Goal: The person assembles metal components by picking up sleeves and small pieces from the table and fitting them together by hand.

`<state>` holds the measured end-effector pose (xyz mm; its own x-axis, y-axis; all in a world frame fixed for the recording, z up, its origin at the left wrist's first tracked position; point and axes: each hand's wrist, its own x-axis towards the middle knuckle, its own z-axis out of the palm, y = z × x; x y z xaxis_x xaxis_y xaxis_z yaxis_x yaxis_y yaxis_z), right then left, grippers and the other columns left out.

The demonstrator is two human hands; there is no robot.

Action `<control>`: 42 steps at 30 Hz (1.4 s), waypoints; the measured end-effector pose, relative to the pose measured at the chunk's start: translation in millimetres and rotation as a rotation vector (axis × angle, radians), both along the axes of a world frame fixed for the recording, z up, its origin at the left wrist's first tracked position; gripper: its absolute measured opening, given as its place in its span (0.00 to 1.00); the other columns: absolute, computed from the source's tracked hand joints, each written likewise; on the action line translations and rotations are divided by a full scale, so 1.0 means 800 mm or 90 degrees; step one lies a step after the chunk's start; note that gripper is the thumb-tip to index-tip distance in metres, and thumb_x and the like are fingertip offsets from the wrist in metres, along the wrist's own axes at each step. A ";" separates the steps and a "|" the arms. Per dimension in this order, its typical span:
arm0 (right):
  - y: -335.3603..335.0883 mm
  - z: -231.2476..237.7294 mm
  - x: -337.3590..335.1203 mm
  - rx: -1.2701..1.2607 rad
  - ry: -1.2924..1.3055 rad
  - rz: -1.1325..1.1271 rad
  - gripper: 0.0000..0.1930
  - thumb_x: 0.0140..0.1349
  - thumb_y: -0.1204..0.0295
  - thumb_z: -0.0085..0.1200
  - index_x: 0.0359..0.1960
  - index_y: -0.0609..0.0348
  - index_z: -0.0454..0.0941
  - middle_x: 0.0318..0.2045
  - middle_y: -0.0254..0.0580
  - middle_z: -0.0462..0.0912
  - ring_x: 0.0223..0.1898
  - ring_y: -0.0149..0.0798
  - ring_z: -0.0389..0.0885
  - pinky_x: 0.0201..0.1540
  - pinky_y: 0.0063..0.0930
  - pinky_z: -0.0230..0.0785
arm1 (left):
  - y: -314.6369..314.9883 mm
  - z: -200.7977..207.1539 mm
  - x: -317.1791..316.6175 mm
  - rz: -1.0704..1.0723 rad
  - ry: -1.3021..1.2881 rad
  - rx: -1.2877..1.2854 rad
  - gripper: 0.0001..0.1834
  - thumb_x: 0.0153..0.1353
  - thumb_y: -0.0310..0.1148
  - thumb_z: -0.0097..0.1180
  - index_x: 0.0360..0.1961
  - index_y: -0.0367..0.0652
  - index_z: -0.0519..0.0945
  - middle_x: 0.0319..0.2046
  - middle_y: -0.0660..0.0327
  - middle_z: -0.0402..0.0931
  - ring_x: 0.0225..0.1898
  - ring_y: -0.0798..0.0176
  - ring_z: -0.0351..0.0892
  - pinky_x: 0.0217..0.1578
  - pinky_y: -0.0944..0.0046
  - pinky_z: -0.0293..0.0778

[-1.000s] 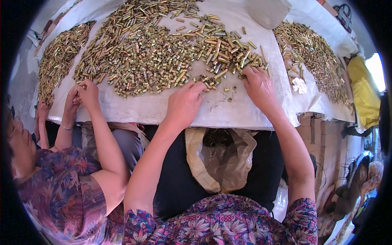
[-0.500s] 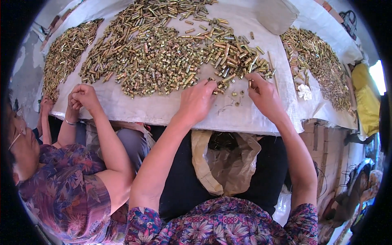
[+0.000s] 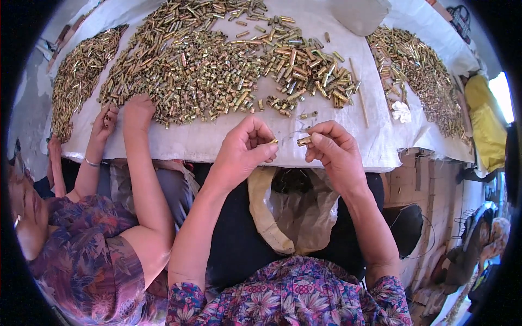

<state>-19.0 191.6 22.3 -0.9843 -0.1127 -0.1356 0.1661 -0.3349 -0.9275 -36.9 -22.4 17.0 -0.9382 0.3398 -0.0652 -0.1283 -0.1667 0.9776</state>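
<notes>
Both of my hands are raised over the near edge of the covered table, facing each other with a small gap between. My left hand pinches a small brass-coloured metal piece, mostly hidden by the fingers. Between thumb and fingers of my right hand is a short brass-coloured metal tube, its end pointing left. Just beyond them lies a loose cluster of metal tubes. Left of that, a big heap of short metal sleeves spreads over the white sheet.
An open paper sack sits on my lap, dark pieces inside. To my left a co-worker's hand reaches into the heap. More tubes lie at the right, near a thin stick and a crumpled white scrap.
My hands have come back from the tubes toward the table edge, and now each holds a metal piece. The co-worker's hand has moved onto the heap.
</notes>
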 end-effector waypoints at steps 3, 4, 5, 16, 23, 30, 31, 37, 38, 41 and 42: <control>-0.008 -0.007 0.007 -0.026 0.002 0.003 0.05 0.65 0.76 0.51 0.40 0.63 0.75 0.31 0.37 0.80 0.29 0.29 0.78 0.35 0.23 0.73 | -0.001 0.003 0.016 -0.016 -0.025 0.028 0.07 0.60 0.26 0.59 0.37 0.39 0.73 0.29 0.65 0.75 0.28 0.74 0.77 0.31 0.72 0.75; -0.010 -0.009 0.009 -0.027 0.002 0.010 0.05 0.65 0.76 0.51 0.40 0.63 0.75 0.31 0.37 0.80 0.29 0.29 0.79 0.35 0.22 0.73 | 0.000 0.004 0.019 -0.017 -0.027 0.030 0.07 0.60 0.26 0.59 0.37 0.39 0.73 0.29 0.65 0.75 0.28 0.74 0.77 0.31 0.72 0.75; -0.012 -0.010 0.011 -0.029 0.002 0.017 0.04 0.66 0.76 0.51 0.39 0.63 0.75 0.31 0.37 0.80 0.29 0.29 0.79 0.35 0.22 0.73 | 0.002 0.006 0.022 -0.024 -0.027 0.046 0.07 0.61 0.27 0.59 0.37 0.39 0.74 0.29 0.65 0.75 0.28 0.74 0.77 0.31 0.72 0.75; -0.023 -0.010 0.026 -0.140 -0.071 0.064 0.04 0.66 0.75 0.50 0.37 0.62 0.74 0.28 0.39 0.79 0.28 0.31 0.79 0.34 0.24 0.75 | -0.005 0.003 0.029 -0.050 -0.018 0.060 0.07 0.62 0.28 0.59 0.37 0.38 0.75 0.29 0.65 0.76 0.28 0.73 0.78 0.30 0.73 0.75; -0.024 -0.005 0.035 -0.150 -0.144 0.081 0.04 0.62 0.73 0.53 0.34 0.59 0.74 0.27 0.35 0.77 0.27 0.31 0.76 0.32 0.25 0.69 | -0.004 0.007 0.037 -0.045 0.006 0.005 0.07 0.62 0.30 0.59 0.36 0.39 0.75 0.27 0.66 0.76 0.26 0.75 0.76 0.29 0.74 0.74; -0.025 -0.020 0.044 -0.174 -0.088 0.080 0.04 0.67 0.72 0.50 0.36 0.60 0.72 0.28 0.39 0.78 0.27 0.31 0.78 0.34 0.28 0.74 | 0.009 -0.010 0.049 0.000 -0.068 0.126 0.08 0.64 0.32 0.58 0.33 0.41 0.73 0.25 0.65 0.76 0.24 0.75 0.75 0.27 0.74 0.73; -0.027 -0.020 0.045 -0.163 -0.079 0.067 0.04 0.67 0.72 0.50 0.36 0.60 0.72 0.28 0.39 0.78 0.27 0.32 0.78 0.34 0.28 0.73 | 0.010 -0.010 0.050 -0.001 -0.068 0.127 0.08 0.64 0.32 0.58 0.33 0.41 0.73 0.25 0.65 0.76 0.24 0.75 0.75 0.27 0.74 0.73; -0.025 -0.009 0.053 -0.169 -0.090 0.118 0.04 0.66 0.73 0.51 0.36 0.60 0.72 0.28 0.40 0.78 0.27 0.33 0.77 0.33 0.30 0.72 | 0.011 -0.020 0.060 -0.047 -0.136 0.253 0.08 0.64 0.32 0.57 0.35 0.42 0.71 0.26 0.65 0.75 0.23 0.75 0.71 0.24 0.75 0.68; -0.025 -0.006 0.056 -0.222 -0.136 0.134 0.04 0.66 0.73 0.51 0.36 0.60 0.72 0.27 0.40 0.78 0.27 0.34 0.77 0.33 0.30 0.72 | 0.012 -0.022 0.064 -0.094 -0.158 0.321 0.08 0.64 0.32 0.57 0.36 0.43 0.70 0.26 0.65 0.75 0.23 0.75 0.70 0.24 0.75 0.67; -0.025 -0.004 0.064 -0.270 -0.162 0.159 0.05 0.67 0.72 0.51 0.36 0.60 0.71 0.27 0.42 0.78 0.25 0.34 0.75 0.31 0.30 0.70 | 0.017 -0.019 0.071 -0.162 -0.183 0.372 0.10 0.64 0.34 0.57 0.40 0.45 0.69 0.28 0.66 0.74 0.23 0.76 0.69 0.23 0.76 0.64; -0.024 -0.002 0.066 -0.269 -0.172 0.158 0.05 0.67 0.72 0.51 0.36 0.60 0.71 0.26 0.42 0.77 0.24 0.33 0.74 0.30 0.31 0.70 | 0.018 -0.019 0.071 -0.169 -0.175 0.366 0.11 0.64 0.35 0.58 0.40 0.45 0.69 0.28 0.66 0.74 0.23 0.77 0.69 0.23 0.77 0.63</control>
<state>33.7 172.2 20.4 -0.8580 -0.4355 -0.2722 0.5002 -0.5885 -0.6352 19.8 -8.3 2.2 -0.7933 0.6081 -0.0293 -0.4677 -0.5778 0.6689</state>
